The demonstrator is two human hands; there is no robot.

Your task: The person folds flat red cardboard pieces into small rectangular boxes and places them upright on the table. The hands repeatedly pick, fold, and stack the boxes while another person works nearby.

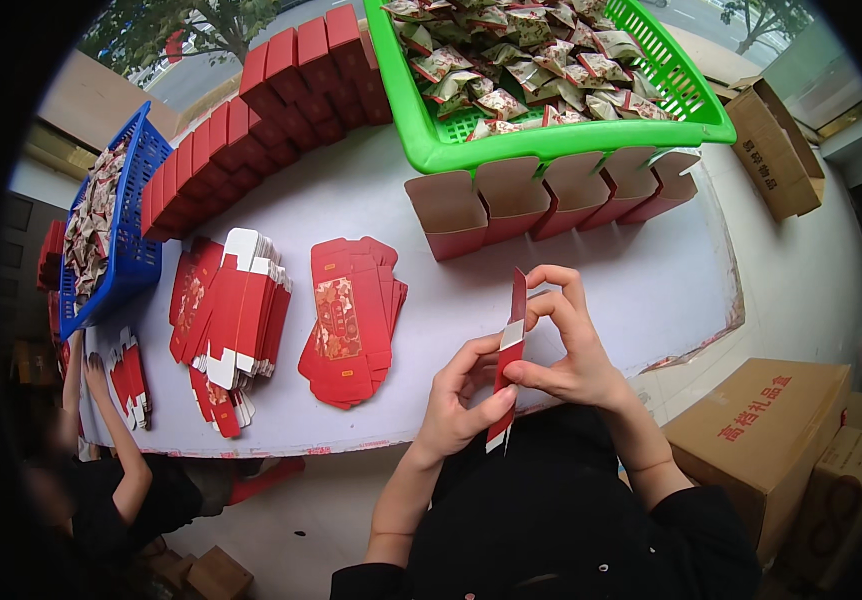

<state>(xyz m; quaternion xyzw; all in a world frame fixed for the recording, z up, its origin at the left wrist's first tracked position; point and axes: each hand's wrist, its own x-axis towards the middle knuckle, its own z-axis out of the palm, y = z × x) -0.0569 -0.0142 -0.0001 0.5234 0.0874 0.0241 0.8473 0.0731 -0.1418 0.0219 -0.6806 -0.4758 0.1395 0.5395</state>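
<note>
A thin red folding carton (pixel 511 352) with white flaps stands nearly edge-on before my chest, just over the table's near edge. My left hand (pixel 463 402) pinches its lower part between thumb and fingers. On its other side, my right hand (pixel 573 352) has its thumb against the carton and its curled fingers around the upper flap. To the left lies a fanned stack of flat red cartons (pixel 353 325) with a gold floral print. Beyond my hands, several open-topped red boxes (pixel 511 212) stand in a row, and whether anything is inside cannot be seen.
A green basket (pixel 561 148) of small wrapped packets stands at the back. Red boxes (pixel 281 100) are stacked beside it, near a blue basket (pixel 131 240). More flat cartons (pixel 241 310) lie left, by a co-worker's hands (pixel 96 375). Cardboard boxes (pixel 751 400) stand right.
</note>
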